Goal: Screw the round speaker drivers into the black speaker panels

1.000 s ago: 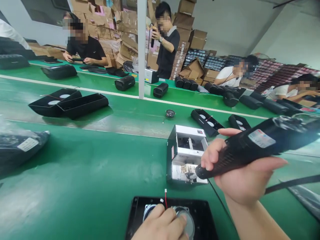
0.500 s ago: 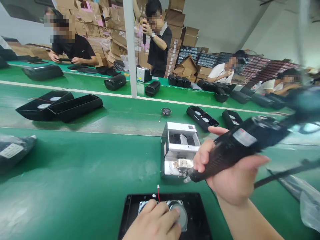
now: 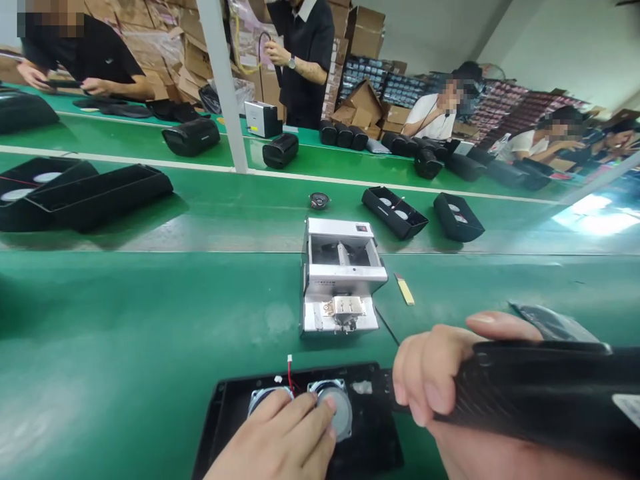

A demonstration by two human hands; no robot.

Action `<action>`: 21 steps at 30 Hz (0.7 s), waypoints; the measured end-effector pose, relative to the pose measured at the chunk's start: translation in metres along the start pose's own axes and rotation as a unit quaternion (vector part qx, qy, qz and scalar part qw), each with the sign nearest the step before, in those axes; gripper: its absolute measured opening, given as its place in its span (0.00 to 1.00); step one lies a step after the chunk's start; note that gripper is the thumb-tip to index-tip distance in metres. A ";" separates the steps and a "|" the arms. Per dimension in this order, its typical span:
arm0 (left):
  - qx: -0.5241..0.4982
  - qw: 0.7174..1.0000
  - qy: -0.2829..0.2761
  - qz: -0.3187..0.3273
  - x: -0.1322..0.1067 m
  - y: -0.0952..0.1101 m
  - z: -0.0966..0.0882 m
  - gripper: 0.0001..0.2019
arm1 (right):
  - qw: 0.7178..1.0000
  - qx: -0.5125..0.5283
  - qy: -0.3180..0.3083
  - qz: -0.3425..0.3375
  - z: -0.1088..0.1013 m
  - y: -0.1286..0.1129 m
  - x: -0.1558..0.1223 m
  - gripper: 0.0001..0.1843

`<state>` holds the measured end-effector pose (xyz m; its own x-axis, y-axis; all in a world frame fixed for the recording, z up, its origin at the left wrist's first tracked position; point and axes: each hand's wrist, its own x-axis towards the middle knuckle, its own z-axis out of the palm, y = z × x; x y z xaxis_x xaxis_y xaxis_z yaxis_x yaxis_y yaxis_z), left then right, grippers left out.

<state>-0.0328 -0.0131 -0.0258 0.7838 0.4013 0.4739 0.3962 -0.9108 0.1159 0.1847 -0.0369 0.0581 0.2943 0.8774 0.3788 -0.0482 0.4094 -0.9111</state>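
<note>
My left hand [image 3: 280,437] is bent over a round speaker driver [image 3: 342,415], its fingertips pressing on the grey back. The driver sits in a black speaker panel [image 3: 373,447] at the bottom of the view. Beside it is a second driver [image 3: 263,396], partly covered by my fingers. A red wire with a white plug [image 3: 290,372] sticks up between the two. My right hand [image 3: 430,377] is wrapped around a black electric screwdriver [image 3: 535,383], lying nearly level. Its front end reaches over the panel's upper right corner; the bit cannot be made out.
A silver and black screw feeder [image 3: 345,273] stands behind the panel, with a yellow-handled cutter [image 3: 405,291] to its right. A loose speaker [image 3: 319,200] and black housings [image 3: 395,213] lie farther back. Plastic bagging [image 3: 555,323] is at right. Co-workers [image 3: 305,60] are across the line.
My right hand has brought the screwdriver from the front of the screw feeder down to the panel and levelled it. My left hand stays on the driver. The camera view has shifted.
</note>
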 end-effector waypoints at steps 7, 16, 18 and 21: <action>-0.012 0.999 0.033 -0.008 0.001 0.001 0.004 0.11 | 0.996 0.077 -0.015 -0.036 -0.011 0.009 0.006 0.23; -0.019 0.999 0.024 -0.012 0.002 0.002 0.000 0.14 | 0.996 0.073 -0.039 -0.029 -0.010 0.014 0.009 0.24; -0.017 1.000 0.020 -0.007 0.001 0.002 0.002 0.13 | 0.996 0.070 -0.044 -0.036 -0.010 0.016 0.009 0.31; -0.013 1.000 0.015 -0.006 0.001 0.002 0.003 0.12 | 0.996 0.064 -0.045 -0.036 -0.009 0.019 0.009 0.37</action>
<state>-0.0298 -0.0140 -0.0277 0.7647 0.4093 0.4978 0.3924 -0.9084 0.1443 0.1947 -0.0232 0.0428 0.2156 0.8608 0.4611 -0.1525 0.4961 -0.8548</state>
